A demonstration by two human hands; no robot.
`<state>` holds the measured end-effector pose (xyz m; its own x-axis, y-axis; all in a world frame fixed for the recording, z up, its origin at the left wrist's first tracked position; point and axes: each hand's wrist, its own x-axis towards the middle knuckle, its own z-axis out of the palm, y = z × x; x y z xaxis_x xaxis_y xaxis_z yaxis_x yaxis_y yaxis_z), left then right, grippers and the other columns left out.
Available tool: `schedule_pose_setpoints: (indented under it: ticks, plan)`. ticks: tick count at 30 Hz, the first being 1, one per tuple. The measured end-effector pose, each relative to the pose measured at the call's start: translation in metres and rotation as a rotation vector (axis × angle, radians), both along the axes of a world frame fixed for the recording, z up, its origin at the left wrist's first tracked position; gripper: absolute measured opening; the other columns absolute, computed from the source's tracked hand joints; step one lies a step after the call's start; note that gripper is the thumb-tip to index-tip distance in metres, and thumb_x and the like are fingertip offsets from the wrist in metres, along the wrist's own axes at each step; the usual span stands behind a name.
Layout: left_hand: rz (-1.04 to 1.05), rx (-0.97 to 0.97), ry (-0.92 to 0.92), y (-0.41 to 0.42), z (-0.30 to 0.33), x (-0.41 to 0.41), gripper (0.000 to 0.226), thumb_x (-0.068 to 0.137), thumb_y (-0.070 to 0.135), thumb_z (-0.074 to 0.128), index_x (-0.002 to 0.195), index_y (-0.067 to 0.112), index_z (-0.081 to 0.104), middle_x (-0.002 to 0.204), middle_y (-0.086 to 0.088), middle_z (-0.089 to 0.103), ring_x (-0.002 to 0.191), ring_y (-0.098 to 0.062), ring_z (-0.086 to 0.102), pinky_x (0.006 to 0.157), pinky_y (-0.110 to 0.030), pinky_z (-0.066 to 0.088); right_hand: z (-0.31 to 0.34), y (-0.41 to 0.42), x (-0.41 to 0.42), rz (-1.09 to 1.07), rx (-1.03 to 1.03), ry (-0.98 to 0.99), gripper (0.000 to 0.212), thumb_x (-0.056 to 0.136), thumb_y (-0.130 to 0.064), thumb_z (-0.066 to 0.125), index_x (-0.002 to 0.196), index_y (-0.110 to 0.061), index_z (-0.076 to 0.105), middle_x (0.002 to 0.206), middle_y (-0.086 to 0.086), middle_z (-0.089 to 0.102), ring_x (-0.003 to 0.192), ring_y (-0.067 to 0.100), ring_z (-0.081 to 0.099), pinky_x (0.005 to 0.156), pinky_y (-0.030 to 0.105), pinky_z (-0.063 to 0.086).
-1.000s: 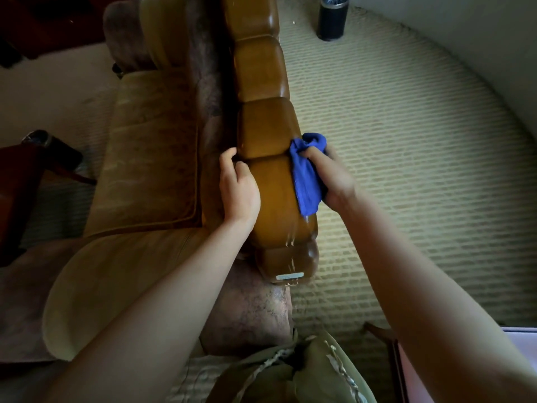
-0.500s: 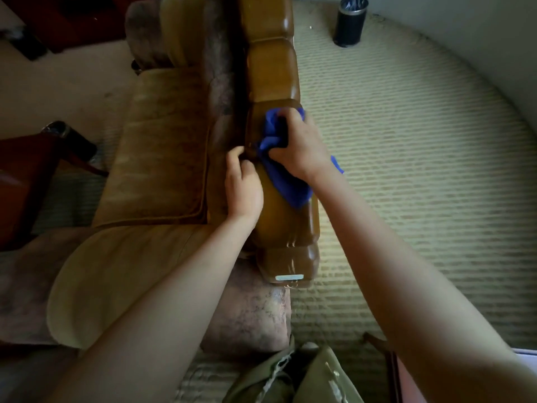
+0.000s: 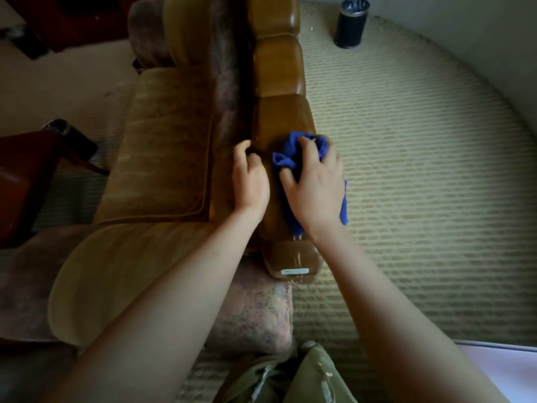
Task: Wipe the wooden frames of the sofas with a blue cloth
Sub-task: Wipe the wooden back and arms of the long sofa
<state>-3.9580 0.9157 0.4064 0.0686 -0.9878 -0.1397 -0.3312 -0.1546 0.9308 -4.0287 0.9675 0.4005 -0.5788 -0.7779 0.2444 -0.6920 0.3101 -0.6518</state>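
The right hand [image 3: 315, 186] lies palm down on the blue cloth [image 3: 293, 154], fingers curled into its bunched folds and pressing it onto the top of the wooden armrest [image 3: 283, 117]. One end of the cloth hangs free off the outer side of the hand. The left hand [image 3: 250, 181] rests beside it on the inner edge of the armrest, fingers bent over the seam where wood meets upholstery, holding nothing. Both forearms reach forward and down from the bottom of the view, with wrists fairly straight.

The cloth looks light and limp, so it will likely bunch rather than slide flat; gathering it under the palm, as here, gives the firmest hold. The armrest is glossy, hard and rounded in stepped blocks, probably slick under the cloth, with grooves between blocks that would need fingertip pressure.

Left of the armrest lies the sofa's tan seat cushion [image 3: 162, 146]. A woven rug [image 3: 406, 170] spreads to the right, with a dark cylindrical bin [image 3: 350, 23] standing at its far edge.
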Motion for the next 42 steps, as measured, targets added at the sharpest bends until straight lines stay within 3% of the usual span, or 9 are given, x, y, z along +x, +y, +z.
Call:
schedule_pose_setpoints:
  ticks: [3, 9, 17, 23, 25, 27, 33, 39, 42]
  plan:
    - [0.001, -0.004, 0.017, 0.0, 0.0, 0.0, 0.036, 0.1, 0.012, 0.035, 0.134, 0.014, 0.047, 0.134, -0.007, 0.049, 0.099, -0.008, 0.038, 0.069, -0.007, 0.025, 0.002, -0.025, -0.02, 0.116, 0.001, -0.04, 0.048, 0.085, -0.036, 0.056, 0.129, -0.019, 0.049, 0.126, 0.012, 0.048, 0.113, 0.028, 0.046, 0.092, 0.042, 0.042]
    - [-0.028, 0.023, 0.026, 0.0, -0.003, 0.002, 0.036, 0.103, 0.018, 0.03, 0.137, 0.021, 0.043, 0.134, 0.0, 0.044, 0.098, -0.005, 0.038, 0.072, -0.01, 0.032, -0.027, 0.008, -0.029, 0.052, -0.213, -0.805, 0.016, 0.09, -0.037, 0.051, 0.102, -0.027, 0.057, 0.098, -0.001, 0.058, 0.095, 0.013, 0.057, 0.088, 0.039, 0.048]
    - [0.011, -0.025, 0.022, 0.0, -0.002, 0.0, 0.037, 0.1, 0.01, 0.035, 0.134, 0.011, 0.047, 0.133, -0.007, 0.048, 0.096, -0.007, 0.038, 0.06, 0.004, 0.028, -0.026, 0.03, 0.02, -0.146, -0.072, -0.064, 0.055, 0.087, -0.035, 0.052, 0.137, -0.015, 0.044, 0.128, 0.023, 0.046, 0.113, 0.039, 0.047, 0.09, 0.047, 0.045]
    - [-0.033, 0.022, 0.031, 0.0, -0.006, 0.002, 0.036, 0.102, 0.018, 0.031, 0.136, 0.022, 0.044, 0.118, 0.007, 0.042, 0.085, 0.002, 0.04, 0.062, -0.006, 0.031, -0.036, 0.001, -0.041, 0.025, -0.082, -0.522, 0.038, 0.092, -0.041, 0.037, 0.118, -0.02, 0.056, 0.108, -0.006, 0.054, 0.1, 0.009, 0.051, 0.093, 0.025, 0.03]
    - [-0.033, 0.019, 0.034, -0.001, -0.008, 0.003, 0.036, 0.102, 0.018, 0.031, 0.135, 0.023, 0.044, 0.115, 0.009, 0.04, 0.083, 0.002, 0.04, 0.062, -0.004, 0.029, -0.052, 0.025, -0.023, -0.038, -0.141, -0.553, 0.038, 0.088, -0.041, 0.033, 0.101, -0.013, 0.055, 0.098, 0.002, 0.052, 0.087, 0.01, 0.05, 0.085, 0.031, 0.035]
    - [-0.022, 0.013, 0.043, -0.002, -0.008, 0.002, 0.036, 0.102, 0.017, 0.032, 0.134, 0.021, 0.045, 0.115, 0.008, 0.041, 0.085, -0.001, 0.041, 0.064, -0.011, 0.033, -0.06, 0.053, 0.007, -0.098, -0.164, -0.598, 0.046, 0.086, -0.039, 0.037, 0.118, -0.009, 0.052, 0.112, 0.013, 0.052, 0.103, 0.019, 0.05, 0.093, 0.036, 0.037]
    - [0.008, -0.028, 0.047, -0.004, -0.01, 0.001, 0.037, 0.098, 0.01, 0.036, 0.133, 0.011, 0.048, 0.133, -0.007, 0.049, 0.101, -0.008, 0.039, 0.075, -0.009, 0.027, -0.042, 0.042, 0.038, -0.14, -0.144, 0.099, 0.047, 0.086, -0.035, 0.048, 0.126, -0.012, 0.056, 0.126, 0.028, 0.051, 0.114, 0.044, 0.052, 0.091, 0.051, 0.045]
    - [-0.039, 0.001, 0.076, -0.005, -0.014, 0.004, 0.038, 0.102, 0.016, 0.031, 0.138, 0.019, 0.043, 0.134, 0.0, 0.044, 0.101, -0.007, 0.04, 0.085, -0.019, 0.031, -0.033, 0.004, -0.028, -0.12, -0.177, -0.671, 0.037, 0.098, -0.034, 0.037, 0.127, -0.018, 0.053, 0.111, 0.005, 0.061, 0.103, 0.018, 0.056, 0.089, 0.034, 0.041]
    - [-0.031, 0.006, 0.114, -0.007, -0.015, 0.004, 0.038, 0.102, 0.016, 0.032, 0.138, 0.019, 0.043, 0.14, -0.004, 0.043, 0.103, -0.01, 0.04, 0.086, -0.019, 0.032, -0.049, 0.04, 0.003, -0.177, -0.231, -0.593, 0.039, 0.095, -0.034, 0.04, 0.128, -0.016, 0.051, 0.115, 0.011, 0.056, 0.103, 0.019, 0.053, 0.095, 0.033, 0.04]
